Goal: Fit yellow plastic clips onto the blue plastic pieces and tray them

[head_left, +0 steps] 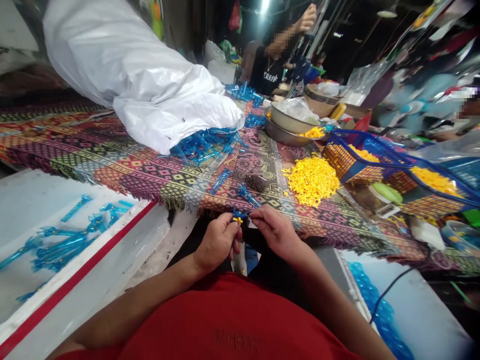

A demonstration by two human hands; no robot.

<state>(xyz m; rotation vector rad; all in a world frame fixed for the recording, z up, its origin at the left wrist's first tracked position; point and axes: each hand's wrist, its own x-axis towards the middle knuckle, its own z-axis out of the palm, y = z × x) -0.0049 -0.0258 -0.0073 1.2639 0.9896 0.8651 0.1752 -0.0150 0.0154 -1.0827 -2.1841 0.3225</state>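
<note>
In front of my red shirt, just off the table edge, my left hand (218,239) is closed in a pinch. Between its fingertips are a small yellow cross-shaped piece (238,220) and a translucent blue plastic piece (242,214). My right hand (276,231) pinches close beside the blue piece; what its fingertips hold is too small to make out. Beyond my hands, on the patterned cloth (180,182), lie loose blue plastic pieces (220,181), a small dark pile (255,183) of tiny bits and a heap of yellow pieces (313,181).
A large white sack (150,80) spills blue pieces at the left. Metal bowls (288,132) and blue baskets (369,172) with yellow pieces stand right. White boxes with blue pieces flank me, including the red-striped box (112,262). Another person (272,65) is across the table.
</note>
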